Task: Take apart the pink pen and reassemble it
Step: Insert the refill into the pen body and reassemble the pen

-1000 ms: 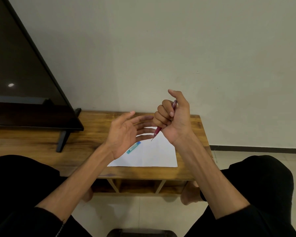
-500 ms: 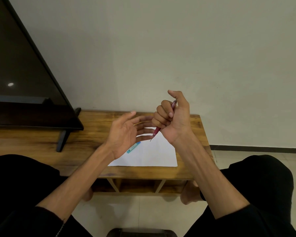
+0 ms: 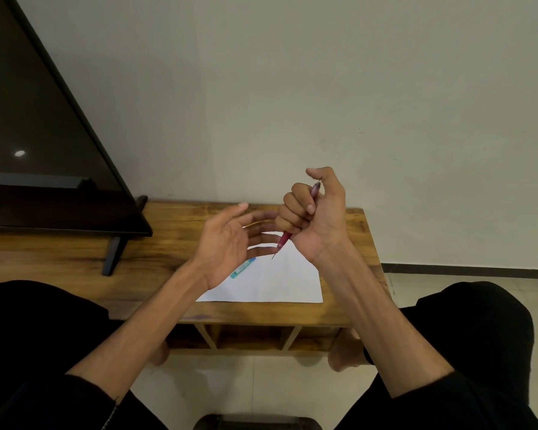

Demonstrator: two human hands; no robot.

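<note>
Nearest, both forearms rise from the lap over the table (image 3: 339,311). The left hand (image 3: 227,246) is palm-up, fingers spread and holding nothing. Beyond it the right hand (image 3: 314,218) has its fingers curled round the pink pen (image 3: 284,238), tip pointing down above the paper (image 3: 280,280). Dismantling looks barely begun; next, the free hand probably must pinch the tip end and twist.

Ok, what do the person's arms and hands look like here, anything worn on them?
Both forearms are bare up to about the elbow, where black sleeves begin. The left hand and the right hand are bare too: no gloves, and no rings, watch or wristband visible. The black sleeves match the dark clothing over the knees. A thin light cord or seam shows at the left sleeve's edge.
</note>
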